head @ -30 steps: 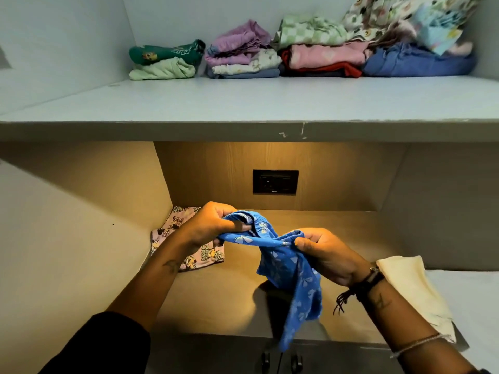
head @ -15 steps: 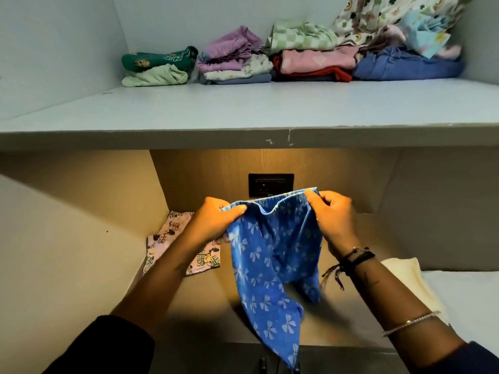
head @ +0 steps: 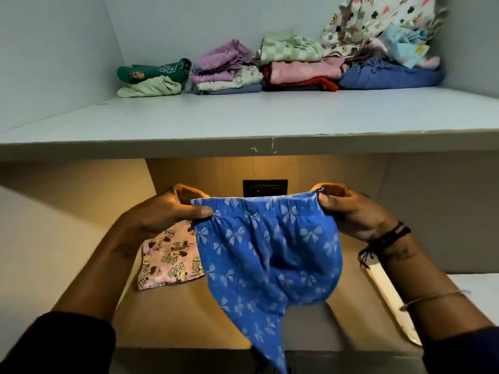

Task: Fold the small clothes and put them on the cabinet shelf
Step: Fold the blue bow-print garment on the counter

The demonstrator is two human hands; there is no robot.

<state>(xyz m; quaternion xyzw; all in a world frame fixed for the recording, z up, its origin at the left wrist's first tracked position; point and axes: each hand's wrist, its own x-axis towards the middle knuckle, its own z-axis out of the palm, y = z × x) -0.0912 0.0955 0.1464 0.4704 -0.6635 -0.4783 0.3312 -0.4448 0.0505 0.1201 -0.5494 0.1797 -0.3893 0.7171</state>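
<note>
Small blue shorts with a pale bow print (head: 267, 252) hang spread out in the lit lower compartment. My left hand (head: 167, 209) pinches the left end of the waistband and my right hand (head: 348, 209) pinches the right end, holding it stretched flat. One leg dangles to the bottom of the view. Above, the grey cabinet shelf (head: 243, 122) carries a row of folded clothes at its back: a green pile (head: 154, 79), a lilac and white pile (head: 226, 74), a pink and red pile (head: 302, 76) and a blue pile (head: 388, 76).
A pink cartoon-print garment (head: 170, 260) lies flat on the wooden lower surface behind my left forearm. A cream cloth (head: 391, 298) lies at the right edge under my right forearm. A black wall socket (head: 264, 186) sits on the back panel. Loose patterned clothes (head: 378, 25) heap at the shelf's right.
The blue shorts went from bunched between my hands to spread wide by the waistband. My hands moved apart and rose a little.
</note>
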